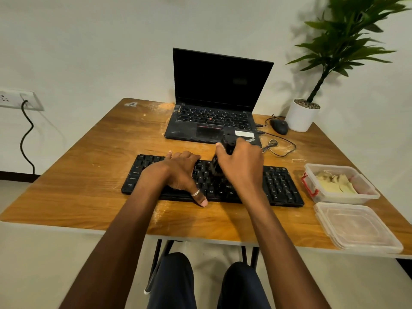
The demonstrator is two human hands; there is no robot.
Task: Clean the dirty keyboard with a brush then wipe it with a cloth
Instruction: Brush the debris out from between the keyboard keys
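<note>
head view: the black keyboard (278,186) lies on the wooden table (89,175). the left hand (178,172) rests on its keys, fingers straight and close together; the right hand (243,166) grips a black brush (227,143), fingers curled round it, over the middle keys.

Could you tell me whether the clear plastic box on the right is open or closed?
Open: the clear plastic box has no lid; a clear lid lies beside it.

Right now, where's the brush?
Head view, centre: the brush is gripped in the right hand, over the middle of the black keyboard, just right of the left hand.
</note>
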